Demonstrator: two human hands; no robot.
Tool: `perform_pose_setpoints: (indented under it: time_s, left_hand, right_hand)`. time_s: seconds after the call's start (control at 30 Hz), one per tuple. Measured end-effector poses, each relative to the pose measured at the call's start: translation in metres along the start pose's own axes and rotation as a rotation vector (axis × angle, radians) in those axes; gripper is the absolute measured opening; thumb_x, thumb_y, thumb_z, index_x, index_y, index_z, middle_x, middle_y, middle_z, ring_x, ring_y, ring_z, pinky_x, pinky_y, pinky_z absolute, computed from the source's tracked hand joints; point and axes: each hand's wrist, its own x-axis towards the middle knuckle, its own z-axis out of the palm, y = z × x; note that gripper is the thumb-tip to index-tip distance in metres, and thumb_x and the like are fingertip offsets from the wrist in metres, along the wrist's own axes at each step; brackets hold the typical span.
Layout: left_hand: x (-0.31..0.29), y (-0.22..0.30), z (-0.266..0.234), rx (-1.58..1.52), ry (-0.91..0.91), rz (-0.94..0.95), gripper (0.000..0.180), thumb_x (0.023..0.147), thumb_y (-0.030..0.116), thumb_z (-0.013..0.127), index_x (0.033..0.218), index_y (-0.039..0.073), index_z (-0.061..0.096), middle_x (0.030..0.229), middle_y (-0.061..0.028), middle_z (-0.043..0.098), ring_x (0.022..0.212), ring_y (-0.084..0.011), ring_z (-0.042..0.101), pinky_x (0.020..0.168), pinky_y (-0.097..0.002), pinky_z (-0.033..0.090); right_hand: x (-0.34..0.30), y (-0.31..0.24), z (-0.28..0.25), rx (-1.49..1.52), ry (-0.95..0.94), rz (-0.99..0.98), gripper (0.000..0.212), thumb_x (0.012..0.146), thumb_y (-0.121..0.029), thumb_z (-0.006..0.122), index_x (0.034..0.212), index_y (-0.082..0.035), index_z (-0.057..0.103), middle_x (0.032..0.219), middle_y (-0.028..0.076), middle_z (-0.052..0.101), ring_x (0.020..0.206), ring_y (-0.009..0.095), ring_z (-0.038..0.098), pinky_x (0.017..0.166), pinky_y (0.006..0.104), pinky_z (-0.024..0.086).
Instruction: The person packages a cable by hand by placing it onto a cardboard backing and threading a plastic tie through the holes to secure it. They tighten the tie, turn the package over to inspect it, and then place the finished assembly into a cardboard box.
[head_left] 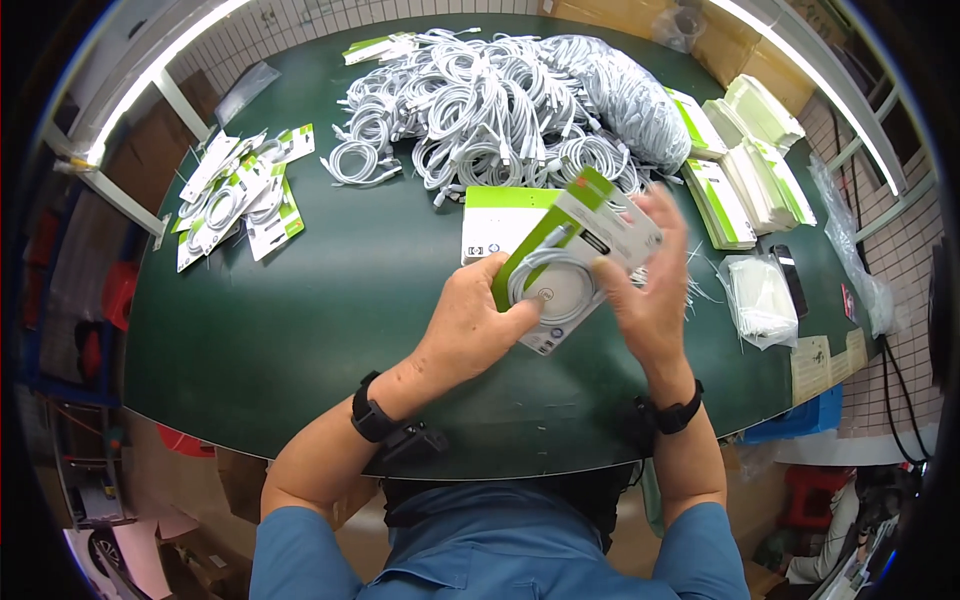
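Above the green table [300, 300], the left hand [470, 315] pinches a white-and-green cable package [570, 265] at its lower edge while the right hand [645, 285] grips its right side. Behind lie a white-green box [495, 220], loose white cables [500, 100] and flat package stacks [745, 170].

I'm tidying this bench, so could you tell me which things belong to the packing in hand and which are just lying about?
In use:
- cable pack, held by left hand and right hand
- white-and-green box just behind it
- heap of coiled white cables
- finished packs
- stacked flat cartons

Lying about:
- dark phone-like slab
- clear bag of white pieces
- papers
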Motion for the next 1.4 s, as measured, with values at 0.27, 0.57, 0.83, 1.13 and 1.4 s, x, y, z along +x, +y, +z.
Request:
perform_pose_setpoints:
  time_s: [0.27, 0.57, 0.83, 1.13, 1.4]
  left_hand:
    - [0.002, 0.035, -0.005, 0.658, 0.046, 0.432, 0.061, 0.076, 0.008, 0.078, 0.135, 0.007, 0.061, 0.09, -0.0166, 0.067, 0.081, -0.0389, 0.067, 0.073, -0.0491, 0.055]
    - [0.003, 0.047, 0.001, 0.56, 0.37, 0.504, 0.076, 0.076, 0.01, 0.087, 0.144, 0.003, 0.052, 0.103, -0.0121, 0.071, 0.089, -0.0245, 0.073, 0.077, -0.0361, 0.059]
    - [-0.001, 0.013, 0.017, -0.493, 0.138, 0.088, 0.059, 0.088, 0.008, 0.082, 0.139, -0.004, 0.054, 0.111, -0.0097, 0.073, 0.093, -0.0164, 0.07, 0.085, -0.0332, 0.059]
    - [0.005, 0.029, -0.006, -0.293, -0.104, -0.149, 0.034, 0.097, 0.008, 0.073, 0.126, -0.006, 0.062, 0.103, -0.01, 0.074, 0.076, -0.0113, 0.069, 0.054, -0.0234, 0.056]
    - [0.002, 0.031, 0.009, -0.316, -0.108, -0.122, 0.035, 0.101, 0.009, 0.068, 0.131, -0.003, 0.058, 0.11, -0.012, 0.071, 0.078, -0.013, 0.07, 0.05, -0.023, 0.058]
  right_hand:
    - [0.0, -0.037, -0.005, -0.607, -0.294, -0.409, 0.072, 0.088, -0.012, 0.084, 0.149, -0.001, 0.048, 0.127, 0.017, 0.07, 0.111, 0.03, 0.07, 0.099, 0.0394, 0.054]
    - [-0.013, -0.025, 0.007, 0.071, -0.129, 0.057, 0.052, 0.088, 0.002, 0.077, 0.138, -0.003, 0.063, 0.109, 0.015, 0.074, 0.095, 0.025, 0.073, 0.077, 0.0327, 0.057]
    - [-0.01, -0.005, 0.006, -0.183, -0.091, -0.263, 0.035, 0.091, 0.002, 0.076, 0.125, -0.004, 0.071, 0.107, 0.011, 0.073, 0.09, 0.019, 0.071, 0.074, 0.0313, 0.056]
    - [-0.017, -0.008, 0.005, -0.111, -0.077, -0.078, 0.025, 0.092, -0.004, 0.078, 0.117, -0.002, 0.073, 0.103, 0.007, 0.068, 0.083, 0.012, 0.06, 0.067, 0.0247, 0.048]
    - [-0.015, -0.002, 0.004, -0.15, -0.164, -0.092, 0.021, 0.091, -0.006, 0.078, 0.111, -0.002, 0.076, 0.113, 0.01, 0.067, 0.093, 0.016, 0.063, 0.078, 0.028, 0.051]
